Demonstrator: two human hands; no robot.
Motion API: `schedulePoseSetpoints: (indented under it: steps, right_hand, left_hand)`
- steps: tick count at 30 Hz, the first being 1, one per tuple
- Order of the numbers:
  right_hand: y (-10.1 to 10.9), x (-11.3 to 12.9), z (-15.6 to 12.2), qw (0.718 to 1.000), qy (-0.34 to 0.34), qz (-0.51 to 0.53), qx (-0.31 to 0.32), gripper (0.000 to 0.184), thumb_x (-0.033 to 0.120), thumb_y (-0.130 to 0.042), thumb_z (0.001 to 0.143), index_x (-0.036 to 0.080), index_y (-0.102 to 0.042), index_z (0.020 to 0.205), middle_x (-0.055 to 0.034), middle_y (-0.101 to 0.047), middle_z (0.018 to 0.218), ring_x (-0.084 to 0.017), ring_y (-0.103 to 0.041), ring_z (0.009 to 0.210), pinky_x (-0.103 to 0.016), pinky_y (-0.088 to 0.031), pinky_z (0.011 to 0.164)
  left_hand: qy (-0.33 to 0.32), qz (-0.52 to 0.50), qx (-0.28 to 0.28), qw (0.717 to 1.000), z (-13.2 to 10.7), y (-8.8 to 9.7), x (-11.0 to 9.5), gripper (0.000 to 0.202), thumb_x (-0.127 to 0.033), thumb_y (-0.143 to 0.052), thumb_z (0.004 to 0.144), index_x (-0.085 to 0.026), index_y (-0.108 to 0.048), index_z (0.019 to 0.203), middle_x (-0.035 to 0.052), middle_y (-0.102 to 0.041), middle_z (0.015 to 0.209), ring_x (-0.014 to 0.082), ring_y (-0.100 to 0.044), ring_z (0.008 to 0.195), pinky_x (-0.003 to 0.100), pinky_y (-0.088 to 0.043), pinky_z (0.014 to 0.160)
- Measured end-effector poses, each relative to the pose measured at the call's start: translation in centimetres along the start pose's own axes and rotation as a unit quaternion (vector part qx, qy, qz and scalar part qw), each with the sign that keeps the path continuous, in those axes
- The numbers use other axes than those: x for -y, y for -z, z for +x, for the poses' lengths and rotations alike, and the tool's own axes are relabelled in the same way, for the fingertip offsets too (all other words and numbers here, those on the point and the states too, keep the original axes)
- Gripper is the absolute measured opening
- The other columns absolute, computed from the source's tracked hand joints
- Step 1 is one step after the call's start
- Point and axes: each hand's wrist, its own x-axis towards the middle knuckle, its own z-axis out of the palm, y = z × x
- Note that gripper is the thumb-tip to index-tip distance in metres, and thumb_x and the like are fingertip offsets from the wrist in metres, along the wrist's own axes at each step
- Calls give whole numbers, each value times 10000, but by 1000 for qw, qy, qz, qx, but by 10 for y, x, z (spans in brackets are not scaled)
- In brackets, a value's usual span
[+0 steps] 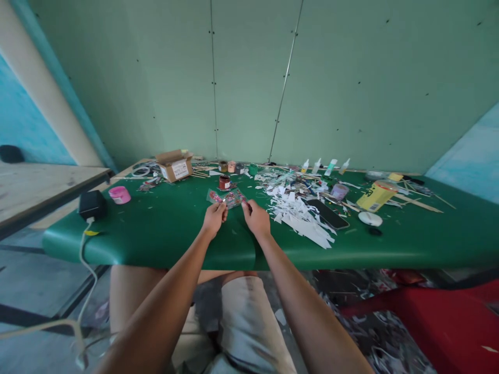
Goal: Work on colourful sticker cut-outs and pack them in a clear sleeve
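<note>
A small clear plastic bag [233, 199] with red and pink bits in it is stretched between my two hands above the green table cover. My left hand [214, 218] is closed, pinching the bag's left part between thumb and fingers. On the other side, my right hand [256, 217] grips its right edge, fingers curled. What exactly the bits are is too small to tell. Just beyond the bag stands a small jar [224, 182] with dark red contents.
White paper scraps [296, 210] and a black phone [327, 214] lie to the right. Farther right are a yellow can [376, 196] and a white round lid [370, 218]. A cardboard box [175, 166], pink tape roll [119, 195] and black adapter [92, 205] sit left. Small bottles [330, 167] stand along the wall.
</note>
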Motion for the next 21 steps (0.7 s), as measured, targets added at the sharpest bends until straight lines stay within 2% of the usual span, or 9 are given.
schedulePoseSetpoints:
  steps: [5, 9, 15, 21]
  right_hand:
    - [-4, -3, 2, 1000, -9, 18, -9, 283, 329, -388, 968, 194, -577, 1131, -69, -721, 916, -212, -671, 806, -248, -391, 612]
    - [-3, -3, 3, 1000, -4, 29, -9, 310, 370, -386, 975, 225, -601, 1144, -62, -723, 945, -208, -666, 840, -247, -409, 639]
    - [-3, -2, 3, 999, 15, 33, -18, 332, 360, -384, 978, 214, -642, 1128, -82, -671, 994, -206, -631, 888, -261, -432, 700]
    - [-4, -5, 3, 995, 78, 53, -10, 302, 311, -472, 948, 247, -650, 1183, -75, -625, 1073, -200, -570, 1034, -262, -449, 835]
  left_hand:
    - [13, 27, 56, 998, 0, -4, 0, 347, -325, -575, 901, -159, -562, 1206, 99, -600, 1200, 224, -619, 1004, 435, -537, 832]
    - [11, 39, 79, 996, -2, -4, -2, 343, -322, -578, 900, -161, -566, 1203, 97, -598, 1207, 226, -617, 1009, 435, -536, 835]
    - [9, 17, 71, 997, -2, -6, -5, 353, -322, -576, 901, -161, -556, 1215, 99, -598, 1204, 224, -620, 1002, 434, -538, 829]
    - [21, -3, 63, 998, -3, -5, -5, 347, -329, -574, 902, -159, -562, 1205, 98, -601, 1197, 223, -620, 1001, 434, -538, 829]
